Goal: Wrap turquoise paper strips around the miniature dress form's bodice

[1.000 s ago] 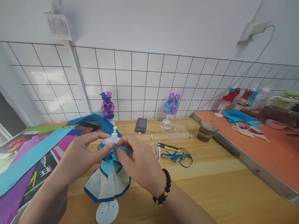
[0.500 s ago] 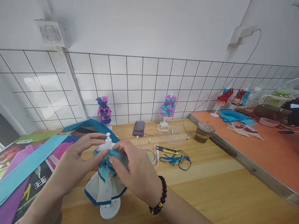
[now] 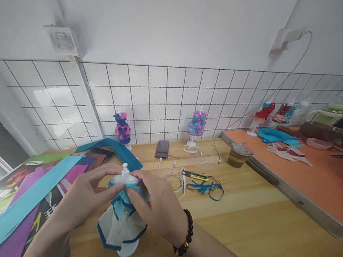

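A small white doll mannequin (image 3: 124, 175) stands on the table close to me, its round base (image 3: 128, 249) showing below the skirt. It wears a miniature dress (image 3: 123, 221) with a cream skirt edged in dark blue and a light-blue ruffled top. On the left side of the bodice, my left hand (image 3: 90, 191) pinches the cloth, thumb at the front and fingers behind. My right hand (image 3: 158, 205), with a black bead bracelet on its wrist, grips the blue fabric on the other side. Both thumbs nearly meet at the chest; the fingertips behind are partly hidden.
Thread snips (image 3: 195, 176) lie beside tangled blue ribbon (image 3: 204, 188). Behind are a phone (image 3: 162, 149), two dressed mannequins (image 3: 123, 129) (image 3: 196, 124) and a lidded tub (image 3: 239, 156). Fabric strips (image 3: 23, 206) cover a printed sheet at left; an orange-topped surface (image 3: 278, 169) adjoins at right.
The mannequin tilts more toward me, showing its shoulders from above, and its base is more covered by the skirt. Both hands keep hold of the bodice. The view has shifted slightly left.
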Available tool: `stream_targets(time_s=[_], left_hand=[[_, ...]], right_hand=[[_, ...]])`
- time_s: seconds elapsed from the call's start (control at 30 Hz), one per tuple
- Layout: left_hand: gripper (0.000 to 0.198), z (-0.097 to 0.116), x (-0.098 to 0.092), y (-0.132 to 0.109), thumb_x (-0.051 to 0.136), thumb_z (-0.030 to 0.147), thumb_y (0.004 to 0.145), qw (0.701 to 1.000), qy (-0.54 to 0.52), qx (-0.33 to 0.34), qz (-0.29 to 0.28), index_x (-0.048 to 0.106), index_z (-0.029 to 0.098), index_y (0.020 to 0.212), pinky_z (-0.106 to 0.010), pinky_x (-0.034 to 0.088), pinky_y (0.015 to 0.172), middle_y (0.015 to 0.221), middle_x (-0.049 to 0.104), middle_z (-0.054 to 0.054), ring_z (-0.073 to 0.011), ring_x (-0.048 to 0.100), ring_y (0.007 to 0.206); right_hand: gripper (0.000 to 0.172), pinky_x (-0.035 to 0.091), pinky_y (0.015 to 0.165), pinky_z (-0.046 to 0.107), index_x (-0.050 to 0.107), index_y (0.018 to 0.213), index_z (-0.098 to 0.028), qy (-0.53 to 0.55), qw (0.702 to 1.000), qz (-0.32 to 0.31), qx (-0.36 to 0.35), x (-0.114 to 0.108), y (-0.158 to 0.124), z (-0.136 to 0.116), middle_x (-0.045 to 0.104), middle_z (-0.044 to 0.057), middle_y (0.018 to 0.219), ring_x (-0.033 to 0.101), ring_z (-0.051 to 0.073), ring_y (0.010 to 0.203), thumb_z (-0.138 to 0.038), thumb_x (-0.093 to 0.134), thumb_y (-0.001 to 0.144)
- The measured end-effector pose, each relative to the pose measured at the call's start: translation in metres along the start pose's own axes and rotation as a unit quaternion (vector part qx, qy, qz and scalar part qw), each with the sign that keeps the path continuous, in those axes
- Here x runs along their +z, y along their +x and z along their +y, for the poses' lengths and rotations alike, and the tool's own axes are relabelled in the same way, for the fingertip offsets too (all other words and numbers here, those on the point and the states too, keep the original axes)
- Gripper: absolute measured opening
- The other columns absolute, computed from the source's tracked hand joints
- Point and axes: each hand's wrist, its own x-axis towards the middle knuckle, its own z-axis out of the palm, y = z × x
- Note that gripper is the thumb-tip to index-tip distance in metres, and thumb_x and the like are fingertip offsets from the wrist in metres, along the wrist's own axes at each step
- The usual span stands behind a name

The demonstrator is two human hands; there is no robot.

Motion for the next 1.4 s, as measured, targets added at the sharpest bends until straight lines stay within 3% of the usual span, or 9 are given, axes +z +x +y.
stream_targets(time_s=[0.17,0.27,0.43,0.57,0.67,0.83,1.03,1.23,1.4], left_hand=[[0.046,-0.006,-0.001,-0.002,0.069,0.048,0.072,0.999,0.024,-0.02,0.038,0.065,0.03,0.114,-0.033,0.059,0.08,0.114,0.067,-0.004,-0.0291,0.059,0.113],[0.051,-0.009,-0.002,-0.002,0.068,0.046,0.074,0.998,0.051,0.005,0.041,0.059,0.032,0.122,-0.037,0.056,0.088,0.115,0.067,-0.003,-0.0283,0.059,0.114],[0.022,-0.001,-0.001,-0.001,0.065,0.04,0.078,0.987,0.101,0.119,0.031,0.071,0.028,0.095,-0.035,0.056,0.087,0.11,0.069,-0.004,-0.0263,0.064,0.105],[0.016,0.003,0.0,0.001,0.063,0.037,0.079,0.981,0.115,0.155,0.035,0.07,0.027,0.089,-0.034,0.057,0.085,0.102,0.07,-0.004,-0.0242,0.065,0.101],[0.017,0.0,0.001,0.002,0.063,0.038,0.079,0.982,0.117,0.141,0.047,0.069,0.026,0.088,-0.034,0.057,0.085,0.104,0.069,-0.005,-0.0247,0.064,0.103],[0.026,0.0,0.004,0.001,0.063,0.044,0.078,0.991,0.095,0.076,0.047,0.069,0.024,0.093,-0.027,0.06,0.068,0.11,0.068,-0.006,-0.0269,0.062,0.107],[0.059,0.009,0.005,-0.002,0.063,0.046,0.078,0.995,0.074,0.008,0.064,0.05,0.026,0.132,-0.024,0.058,0.062,0.103,0.066,-0.005,-0.0243,0.063,0.103],[0.03,0.017,0.004,-0.002,0.058,0.042,0.083,0.996,0.062,0.062,0.014,0.067,0.023,0.104,-0.028,0.055,0.074,0.106,0.065,-0.007,-0.0229,0.061,0.101],[0.027,0.023,0.004,-0.003,0.048,0.041,0.088,0.998,0.016,0.047,-0.029,0.067,0.024,0.098,-0.026,0.051,0.064,0.099,0.061,-0.006,-0.0194,0.058,0.089]], right_hand=[[0.018,0.041,0.071,0.03,0.056,0.105,-0.019,-0.013,1.0,0.004,-0.011,0.0,0.0,0.001,0.069,0.003,0.095,0.059,0.018,0.077,-0.026,0.053,0.088],[0.019,0.04,0.07,0.031,0.055,0.105,-0.019,-0.014,1.0,0.007,-0.015,0.0,0.0,0.001,0.069,0.003,0.093,0.058,0.017,0.074,-0.026,0.053,0.088],[0.017,0.04,0.071,0.03,0.054,0.105,-0.019,-0.007,0.999,0.008,-0.041,0.001,0.001,0.0,0.07,0.002,0.093,0.06,0.017,0.075,-0.024,0.051,0.089],[0.019,0.041,0.072,0.031,0.054,0.109,-0.019,-0.01,0.998,0.007,-0.054,0.002,0.002,0.001,0.07,0.003,0.096,0.062,0.017,0.078,-0.024,0.049,0.091],[0.026,0.042,0.074,0.032,0.053,0.116,-0.016,-0.026,0.997,0.018,-0.068,0.003,0.001,0.005,0.071,0.006,0.095,0.063,0.018,0.082,-0.025,0.046,0.093],[0.037,0.044,0.074,0.035,0.048,0.128,-0.011,-0.066,0.993,0.034,-0.089,0.006,0.001,0.012,0.07,0.008,0.087,0.063,0.018,0.078,-0.028,0.039,0.097],[0.039,0.048,0.075,0.036,0.047,0.131,-0.014,-0.068,0.993,0.04,-0.09,0.007,0.001,0.016,0.071,0.009,0.092,0.065,0.02,0.082,-0.028,0.041,0.095],[0.042,0.05,0.076,0.037,0.046,0.133,-0.015,-0.062,0.994,0.053,-0.078,0.004,0.001,0.015,0.071,0.01,0.098,0.065,0.021,0.085,-0.025,0.047,0.093],[0.042,0.052,0.075,0.037,0.048,0.131,-0.016,-0.068,0.995,0.051,-0.057,0.004,0.0,0.016,0.07,0.009,0.096,0.064,0.021,0.083,-0.026,0.05,0.091]])
